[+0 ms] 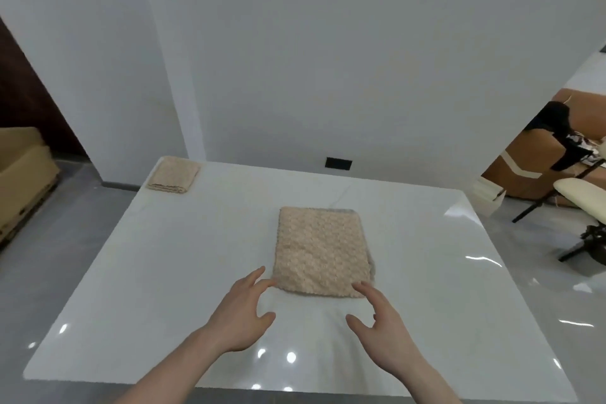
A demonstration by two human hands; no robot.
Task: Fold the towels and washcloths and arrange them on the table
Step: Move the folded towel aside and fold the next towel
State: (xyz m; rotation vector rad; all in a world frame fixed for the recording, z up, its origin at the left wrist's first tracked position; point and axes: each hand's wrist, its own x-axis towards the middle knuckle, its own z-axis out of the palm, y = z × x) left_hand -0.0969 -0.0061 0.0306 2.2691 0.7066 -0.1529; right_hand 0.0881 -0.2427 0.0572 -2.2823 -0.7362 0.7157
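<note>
Folded beige towel (323,252) mid-table (131,272), second folded washcloth (173,179) at far left corner; left hand (242,315) and right hand (382,325) at near edge of towel, fingers spread, gripping nothing.

Bright, even light; pinpoint glare on the glossy table (183,272); slight softness, wide-angle bending at the edges.

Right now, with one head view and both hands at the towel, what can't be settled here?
- Layers in the towel: the top face hides them.
- Whether the left hand or right hand fingertips touch it: the blurred view doesn't show contact.
- Folds in the far cloth: too small, soft.
- The table near edge: cut off by the arms and frame bottom.
</note>
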